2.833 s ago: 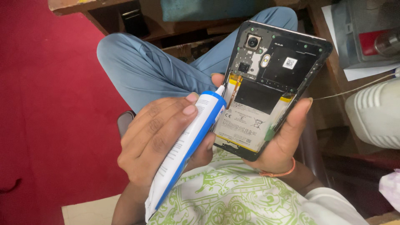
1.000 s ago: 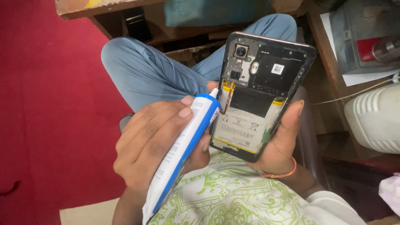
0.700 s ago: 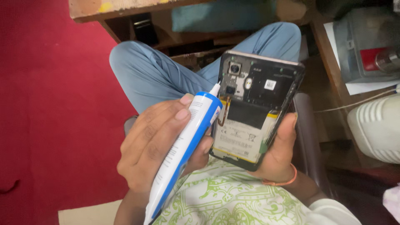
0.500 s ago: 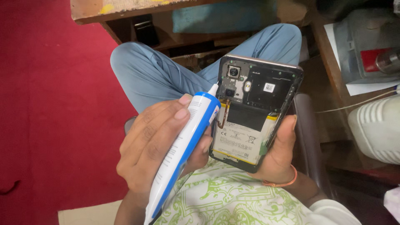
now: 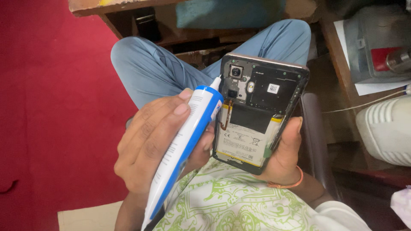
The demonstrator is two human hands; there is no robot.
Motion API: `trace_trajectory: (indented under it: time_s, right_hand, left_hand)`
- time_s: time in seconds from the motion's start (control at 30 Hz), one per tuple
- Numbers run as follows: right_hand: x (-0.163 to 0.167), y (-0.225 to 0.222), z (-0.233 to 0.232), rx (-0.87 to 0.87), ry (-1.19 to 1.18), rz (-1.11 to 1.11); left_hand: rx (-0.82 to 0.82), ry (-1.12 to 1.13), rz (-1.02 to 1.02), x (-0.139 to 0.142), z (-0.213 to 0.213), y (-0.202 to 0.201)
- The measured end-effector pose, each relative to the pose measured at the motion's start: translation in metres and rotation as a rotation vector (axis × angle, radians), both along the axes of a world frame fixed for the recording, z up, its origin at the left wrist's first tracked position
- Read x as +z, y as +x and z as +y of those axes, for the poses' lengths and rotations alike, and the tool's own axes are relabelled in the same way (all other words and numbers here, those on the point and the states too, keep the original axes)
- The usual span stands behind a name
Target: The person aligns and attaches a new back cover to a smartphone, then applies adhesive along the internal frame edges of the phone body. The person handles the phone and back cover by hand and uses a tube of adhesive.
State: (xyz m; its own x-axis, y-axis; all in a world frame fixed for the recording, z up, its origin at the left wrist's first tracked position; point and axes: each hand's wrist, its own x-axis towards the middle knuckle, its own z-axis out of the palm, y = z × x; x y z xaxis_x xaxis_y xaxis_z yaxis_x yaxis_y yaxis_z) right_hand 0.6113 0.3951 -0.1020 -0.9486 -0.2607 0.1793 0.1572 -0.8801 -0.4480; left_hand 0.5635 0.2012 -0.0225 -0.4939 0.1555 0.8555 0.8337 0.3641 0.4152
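**Adhesive tube held at the edge of an opened phone**

The left hand wraps its grip around a blue-and-white tube, fingers across the upper body and thumb beneath. The white nozzle sits at the far left edge of the phone, just beside the camera module. The right hand, with an orange band at the wrist, holds the phone from behind, its grip closed on the right and near edges, thumb laid along the right rim. The phone is tilted over the person's lap, back cover off, with the battery and the dark upper shield plate exposed. A wooden desk lies at the far side, red floor to the left, and a white ribbed appliance to the right.

Judged from this pose, good work calls for a light, steady squeeze low on the tube, the nozzle kept on the frame rim and off the camera and battery, with the phone held still and the bead thin and continuous.
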Motion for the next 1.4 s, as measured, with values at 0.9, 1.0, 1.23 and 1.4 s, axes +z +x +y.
trace_trajectory:
  time_s: [0.9,1.0,1.23,1.4]
  right_hand:
    - [0.003,-0.003,0.001,0.030,0.023,0.029]
    - [0.004,-0.003,0.000,0.015,0.036,0.044]
    - [0.006,-0.003,0.004,0.069,-0.001,-0.025]
    - [0.005,-0.001,0.009,0.121,0.023,-0.065]
  left_hand:
    - [0.042,0.007,0.031,-0.005,0.001,0.001]
    - [0.044,-0.001,0.040,-0.005,0.000,0.001]
    - [0.054,0.017,0.019,-0.007,0.004,0.000]
    - [0.050,0.043,0.043,-0.011,0.007,-0.003]
